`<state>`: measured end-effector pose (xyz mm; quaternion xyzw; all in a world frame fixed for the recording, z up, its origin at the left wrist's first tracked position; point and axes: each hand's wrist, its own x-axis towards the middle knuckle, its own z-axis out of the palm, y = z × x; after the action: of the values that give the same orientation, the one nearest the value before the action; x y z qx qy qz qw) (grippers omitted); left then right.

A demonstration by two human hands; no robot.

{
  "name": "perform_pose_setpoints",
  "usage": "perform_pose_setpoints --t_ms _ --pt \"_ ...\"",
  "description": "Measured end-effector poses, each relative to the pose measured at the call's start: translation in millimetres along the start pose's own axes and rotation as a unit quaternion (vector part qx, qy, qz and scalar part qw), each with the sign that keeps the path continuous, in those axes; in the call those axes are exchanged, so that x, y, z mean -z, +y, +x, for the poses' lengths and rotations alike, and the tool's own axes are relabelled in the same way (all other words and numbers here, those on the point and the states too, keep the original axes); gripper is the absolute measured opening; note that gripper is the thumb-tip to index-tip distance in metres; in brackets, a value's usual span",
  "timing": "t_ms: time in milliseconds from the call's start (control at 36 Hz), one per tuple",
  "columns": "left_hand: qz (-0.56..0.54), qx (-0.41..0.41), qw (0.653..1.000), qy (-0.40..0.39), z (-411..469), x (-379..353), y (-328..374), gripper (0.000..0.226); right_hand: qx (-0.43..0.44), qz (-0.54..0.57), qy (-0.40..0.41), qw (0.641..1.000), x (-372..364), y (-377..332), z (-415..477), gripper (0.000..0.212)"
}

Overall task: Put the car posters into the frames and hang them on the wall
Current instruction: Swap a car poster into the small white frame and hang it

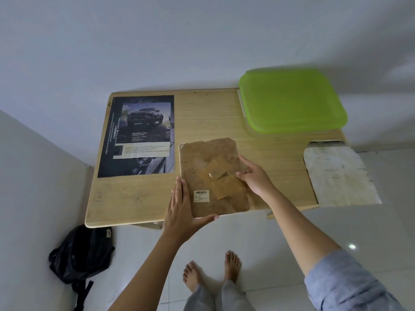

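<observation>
One frame (202, 158) is laid face down on the surface (139, 198), brown back up, just beside the car poster (139, 135). Left hand (179, 209) is pressed flat vs. its left edge, fingers straight & together. Right hand (253, 178) is set on the back; fingers bent, pinch or not can't be told. Frame is prob. stiff, light, w/ a breakable front: best held by both side edges. Green-lid box (292, 102) is shut; insides not seen.

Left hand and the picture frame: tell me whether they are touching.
Touching. The head view shows the left hand laid flat along the left edge of the face-down picture frame, thumb against its near edge.
</observation>
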<state>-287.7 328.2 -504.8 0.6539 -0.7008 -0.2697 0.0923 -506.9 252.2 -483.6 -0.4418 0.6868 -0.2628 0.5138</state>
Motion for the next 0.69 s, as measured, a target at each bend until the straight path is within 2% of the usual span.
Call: perform_pose_setpoints --t_ms 111,250,361,444,583,694 --pt "0.023 -0.014 1.000 -0.007 0 -2 -6 0.133 0.001 0.054 0.053 0.997 11 5 -7 0.055" --pt "0.035 -0.028 0.999 -0.013 -1 -3 -10 0.129 -0.013 0.026 0.090 0.995 45 14 -24 0.050" --pt "0.049 -0.035 0.998 -0.011 -2 -4 -15 0.128 -0.034 0.014 0.192 0.981 65 39 -33 0.042" --pt "0.059 -0.035 0.998 -0.011 -2 -4 -19 0.128 -0.043 -0.043 0.255 0.965 71 46 -39 0.035" --pt "0.057 -0.033 0.998 -0.007 -4 -3 -19 0.128 -0.005 -0.163 0.265 0.950 65 50 -35 0.033" --pt "0.058 -0.034 0.998 -0.007 -5 -3 -20 0.128 0.017 -0.189 0.266 0.945 53 44 -38 0.037"
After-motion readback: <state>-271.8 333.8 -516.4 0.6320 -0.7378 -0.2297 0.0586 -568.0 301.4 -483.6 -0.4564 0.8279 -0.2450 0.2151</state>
